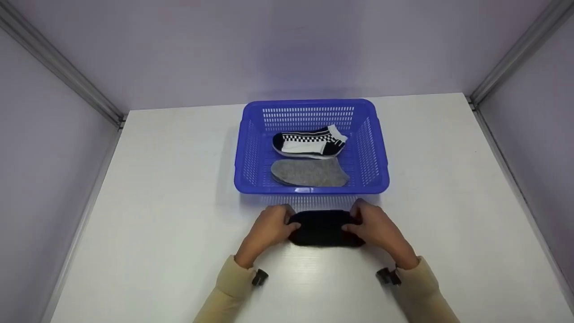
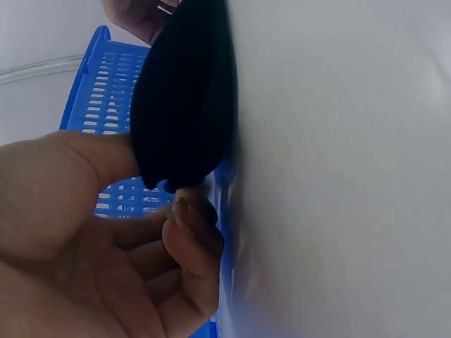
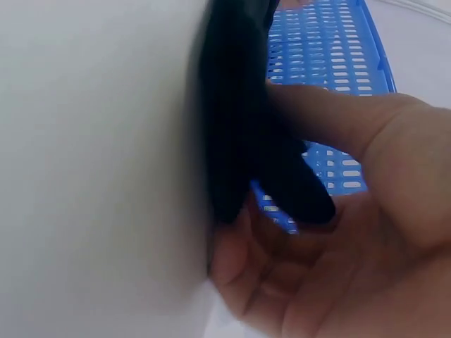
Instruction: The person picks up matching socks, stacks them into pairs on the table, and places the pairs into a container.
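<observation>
Between my two hands, just in front of the basket, is a black sock or folded pair of socks (image 1: pixel 326 229). My left hand (image 1: pixel 271 226) pinches its left end, thumb on top and fingers beneath. At the other end my right hand (image 1: pixel 374 225) grips it the same way. In the left wrist view the black fabric (image 2: pixel 184 98) lies between thumb and curled fingers. The right wrist view shows its layers (image 3: pixel 239 113) parting near the fingers. Inside the blue basket (image 1: pixel 311 190) lie black-and-white checked socks (image 1: pixel 305 146) and, nearer me, grey socks (image 1: pixel 309 172).
A white table (image 1: pixel 170 202) carries everything, with the basket standing toward its back. Pale walls (image 1: pixel 197 49) with metal corner rails (image 1: pixel 63 63) enclose the back and both sides. Small black devices (image 1: pixel 260 277) sit at both wrists.
</observation>
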A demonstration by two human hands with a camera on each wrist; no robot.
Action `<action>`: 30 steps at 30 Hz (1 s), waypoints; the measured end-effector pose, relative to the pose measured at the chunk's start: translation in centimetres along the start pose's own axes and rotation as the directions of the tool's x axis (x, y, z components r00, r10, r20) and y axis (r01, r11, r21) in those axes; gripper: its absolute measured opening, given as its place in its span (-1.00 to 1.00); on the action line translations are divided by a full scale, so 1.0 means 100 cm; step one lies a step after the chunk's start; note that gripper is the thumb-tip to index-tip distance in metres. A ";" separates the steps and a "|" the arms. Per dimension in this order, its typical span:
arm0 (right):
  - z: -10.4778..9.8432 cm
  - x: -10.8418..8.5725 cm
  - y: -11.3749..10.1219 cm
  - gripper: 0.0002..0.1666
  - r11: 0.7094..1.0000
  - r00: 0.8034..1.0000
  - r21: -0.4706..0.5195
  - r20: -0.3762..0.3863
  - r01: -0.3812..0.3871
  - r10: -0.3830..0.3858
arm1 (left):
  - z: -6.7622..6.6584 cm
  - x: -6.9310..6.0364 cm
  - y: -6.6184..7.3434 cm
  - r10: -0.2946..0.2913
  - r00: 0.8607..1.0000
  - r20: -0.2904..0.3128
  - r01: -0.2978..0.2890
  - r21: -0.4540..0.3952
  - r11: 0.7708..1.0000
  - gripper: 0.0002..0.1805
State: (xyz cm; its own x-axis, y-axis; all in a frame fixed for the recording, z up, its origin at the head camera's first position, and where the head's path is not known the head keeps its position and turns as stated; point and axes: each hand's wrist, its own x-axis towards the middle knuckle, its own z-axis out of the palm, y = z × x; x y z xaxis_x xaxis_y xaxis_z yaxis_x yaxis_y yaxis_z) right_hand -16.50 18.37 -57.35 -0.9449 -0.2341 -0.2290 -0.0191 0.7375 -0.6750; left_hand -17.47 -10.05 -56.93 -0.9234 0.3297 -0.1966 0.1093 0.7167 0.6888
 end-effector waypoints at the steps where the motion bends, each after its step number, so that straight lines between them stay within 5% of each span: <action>1: 0.000 0.000 0.002 -0.60 0.999 1.000 0.025 -0.005 0.021 -0.021 | -0.001 -0.001 -0.001 0.014 1.000 0.008 -0.014 -0.011 1.000 -0.75; 8: -0.004 -0.004 0.010 -0.50 0.976 0.994 0.187 -0.006 0.107 -0.108 | -0.008 -0.009 -0.003 0.108 0.993 -0.048 -0.114 -0.147 0.983 -0.82; 15: -0.007 -0.010 0.004 -0.64 0.959 0.993 0.258 -0.024 0.118 -0.116 | -0.007 -0.016 -0.002 0.085 0.996 0.022 -0.074 -0.306 0.949 -0.50; 24: -0.010 -0.008 0.012 -0.45 0.987 0.995 0.132 -0.045 0.094 -0.088 | -0.006 -0.014 -0.007 0.053 0.998 -0.013 -0.055 -0.222 0.973 -0.79; 30: -0.013 -0.006 0.013 -0.61 0.987 0.995 0.132 0.025 0.093 -0.097 | -0.002 -0.013 -0.009 0.066 0.998 0.015 -0.062 -0.175 0.983 -0.85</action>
State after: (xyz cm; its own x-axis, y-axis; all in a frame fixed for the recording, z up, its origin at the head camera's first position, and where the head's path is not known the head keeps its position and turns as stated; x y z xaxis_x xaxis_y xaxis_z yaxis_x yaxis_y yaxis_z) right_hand -16.37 20.31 -57.23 -0.9300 -0.3205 -0.1799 -0.0638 0.6228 -0.7798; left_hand -16.46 -11.23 -57.09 -0.9087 0.3852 -0.1611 0.1003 0.5759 0.8114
